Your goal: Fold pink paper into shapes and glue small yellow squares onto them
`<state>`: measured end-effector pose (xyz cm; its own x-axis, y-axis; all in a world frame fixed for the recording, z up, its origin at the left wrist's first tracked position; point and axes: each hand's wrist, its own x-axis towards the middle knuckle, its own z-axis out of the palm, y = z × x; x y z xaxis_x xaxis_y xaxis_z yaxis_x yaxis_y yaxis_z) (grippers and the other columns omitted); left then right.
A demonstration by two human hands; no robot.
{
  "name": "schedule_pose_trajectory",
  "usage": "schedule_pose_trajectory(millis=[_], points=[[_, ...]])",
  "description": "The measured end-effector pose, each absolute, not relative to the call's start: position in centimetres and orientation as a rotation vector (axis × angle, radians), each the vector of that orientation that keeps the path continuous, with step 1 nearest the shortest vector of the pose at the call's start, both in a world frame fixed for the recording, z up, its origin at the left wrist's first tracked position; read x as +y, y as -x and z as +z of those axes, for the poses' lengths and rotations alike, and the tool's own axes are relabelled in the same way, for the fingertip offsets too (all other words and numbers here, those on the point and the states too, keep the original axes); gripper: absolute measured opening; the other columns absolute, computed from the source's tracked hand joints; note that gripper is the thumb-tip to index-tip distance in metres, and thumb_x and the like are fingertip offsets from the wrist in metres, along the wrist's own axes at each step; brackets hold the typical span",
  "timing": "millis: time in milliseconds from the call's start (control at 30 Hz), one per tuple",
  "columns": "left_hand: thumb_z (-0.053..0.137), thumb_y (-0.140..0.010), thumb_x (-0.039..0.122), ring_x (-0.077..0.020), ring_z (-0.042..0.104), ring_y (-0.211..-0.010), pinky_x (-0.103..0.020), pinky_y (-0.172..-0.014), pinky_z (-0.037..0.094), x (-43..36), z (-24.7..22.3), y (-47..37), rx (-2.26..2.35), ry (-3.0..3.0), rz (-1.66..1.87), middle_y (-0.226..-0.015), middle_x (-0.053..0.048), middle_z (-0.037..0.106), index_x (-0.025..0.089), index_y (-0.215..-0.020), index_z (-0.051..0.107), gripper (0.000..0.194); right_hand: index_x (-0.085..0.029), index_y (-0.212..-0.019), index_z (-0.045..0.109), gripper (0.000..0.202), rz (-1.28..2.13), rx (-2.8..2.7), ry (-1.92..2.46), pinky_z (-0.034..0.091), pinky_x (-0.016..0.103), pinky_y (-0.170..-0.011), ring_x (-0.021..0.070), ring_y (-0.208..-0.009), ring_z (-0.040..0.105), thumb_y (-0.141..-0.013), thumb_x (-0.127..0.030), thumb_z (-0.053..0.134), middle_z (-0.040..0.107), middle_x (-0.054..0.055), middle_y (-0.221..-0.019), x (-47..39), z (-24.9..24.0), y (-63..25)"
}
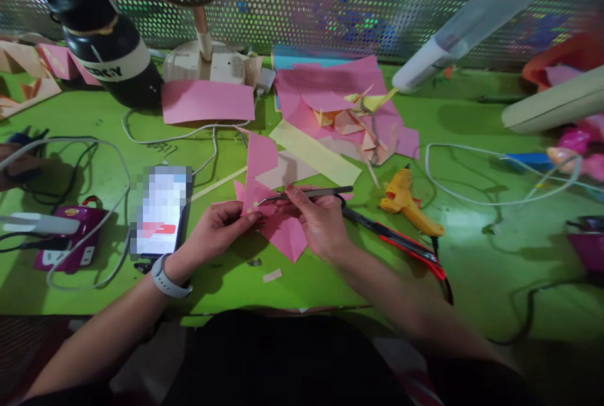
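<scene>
My left hand pinches the lower edge of a folded pink paper piece. Small pale yellow squares show on that edge, beside my fingertips. In my right hand is a pair of dark tweezers, lying nearly level, with the tips at the yellow squares. Whether the tips grip anything is too small to tell. Below the hands a pink paper point spreads downward; how it joins the upper piece is hidden. A small cream paper strip and some tiny dark bits lie nearer me.
A yellow glue gun and a red-and-black corded tool lie to the right. Pink sheets with paper scraps are behind. At left are a phone, a purple power strip, cables and a black bottle. A fan base stands behind.
</scene>
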<state>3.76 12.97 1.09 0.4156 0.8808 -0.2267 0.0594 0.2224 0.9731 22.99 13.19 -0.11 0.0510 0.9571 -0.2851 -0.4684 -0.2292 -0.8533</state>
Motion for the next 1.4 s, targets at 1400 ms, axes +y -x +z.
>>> schedule_pose_trajectory(millis=[1400], points=[[0.069,-0.085,0.035,-0.0137,0.063,-0.068,-0.022,-0.06,0.049,12.8,1.6,-3.2,1.003,-1.363,0.823,-0.078,-0.007,0.073,0.015,-0.071,0.076,0.025,-0.02,-0.083,0.074,0.022,1.56,-1.24,1.21,0.049,0.024,-0.063,0.0117,-0.07,0.061,-0.074,-0.039,0.081,0.07,-0.001,-0.079,13.1,1.3,-24.4]])
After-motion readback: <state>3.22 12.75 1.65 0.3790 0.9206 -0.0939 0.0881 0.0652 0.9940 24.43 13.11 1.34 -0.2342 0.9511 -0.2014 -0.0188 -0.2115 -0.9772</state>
